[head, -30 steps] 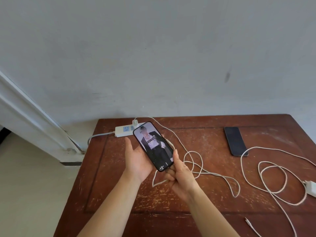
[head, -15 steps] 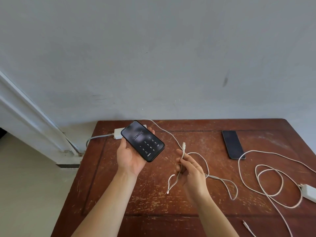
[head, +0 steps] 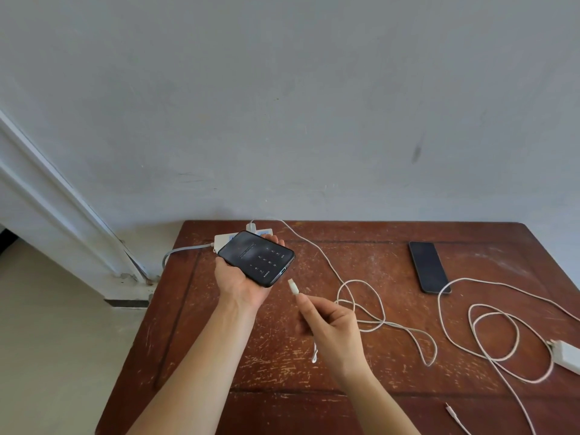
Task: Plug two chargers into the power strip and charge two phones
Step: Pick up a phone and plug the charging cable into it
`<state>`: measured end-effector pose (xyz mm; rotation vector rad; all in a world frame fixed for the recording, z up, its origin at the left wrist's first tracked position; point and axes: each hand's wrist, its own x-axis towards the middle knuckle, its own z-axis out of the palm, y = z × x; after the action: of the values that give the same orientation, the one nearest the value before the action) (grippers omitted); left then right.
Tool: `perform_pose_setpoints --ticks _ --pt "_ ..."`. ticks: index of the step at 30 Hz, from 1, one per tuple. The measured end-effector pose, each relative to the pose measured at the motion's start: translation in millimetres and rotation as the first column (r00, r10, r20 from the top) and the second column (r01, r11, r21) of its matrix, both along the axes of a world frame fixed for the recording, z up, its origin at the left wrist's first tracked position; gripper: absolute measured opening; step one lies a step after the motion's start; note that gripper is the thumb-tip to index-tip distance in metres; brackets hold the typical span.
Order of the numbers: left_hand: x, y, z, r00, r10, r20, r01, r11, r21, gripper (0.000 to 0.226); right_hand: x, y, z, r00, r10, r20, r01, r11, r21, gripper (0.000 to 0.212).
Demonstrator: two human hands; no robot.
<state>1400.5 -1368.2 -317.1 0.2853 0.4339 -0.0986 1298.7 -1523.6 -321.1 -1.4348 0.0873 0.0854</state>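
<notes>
So nearest the camera, the right hand [head: 332,328] is pinching the cable plug [head: 293,286] between its fingers [head: 306,304], with the tip poking up and left toward the phone. The rest of that first cable [head: 361,296] is trailing off behind the hand in loose loops across the desk [head: 361,381].

Just past that, the left hand [head: 243,282] is cradling the first phone [head: 255,258] in an open palm, fingers curled around the far edge, screen up with a keypad showing. The charging port [head: 283,271] is facing the plug, and the two are near but not touching yet.

Tips for this bit, as I see it: I'd be lining the plug's long axis up with the port before pushing, since it's sitting a little tilted right now. Gripping close to the tip like that is good, less wobble. The left hand should be bracing the phone so it isn't sliding back when the plug goes in. Go straight, no wiggling sideways.

Further back, the power strip [head: 224,238] is lying at the desk's far edge, mostly hidden behind the phone, with one charger [head: 251,227] seemingly plugged in.

Off to the right, the second phone [head: 429,266] is lying dark and flat, and the second charger [head: 565,356] with its cable [head: 496,334] is lying loose, not yet plugged in.
</notes>
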Motion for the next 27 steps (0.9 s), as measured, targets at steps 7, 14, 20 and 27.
perform_pose_setpoints --ticks 7,14,20,27 --pt "-11.0 -3.6 7.2 0.997 -0.075 0.029 0.074 0.997 0.037 0.053 -1.4 7.3 6.4 0.999 -0.031 0.029 0.031 0.999 -0.028 0.023" --pt "-14.0 -1.0 15.5 0.992 -0.109 0.071 0.105 0.993 0.049 0.049 -1.4 6.7 7.9 0.999 -0.003 -0.032 0.001 0.998 -0.067 0.034" --pt "-15.4 5.7 13.9 0.967 -0.206 0.153 0.182 0.971 0.156 0.059 3.1 -0.3 16.4 0.990 0.075 -0.119 -0.080 0.996 -0.038 0.040" --pt "-10.6 -0.4 12.9 0.965 -0.225 0.137 0.203 0.966 0.158 0.082 2.8 -0.1 20.4 0.976 0.061 -0.210 -0.050 0.997 0.054 0.024"
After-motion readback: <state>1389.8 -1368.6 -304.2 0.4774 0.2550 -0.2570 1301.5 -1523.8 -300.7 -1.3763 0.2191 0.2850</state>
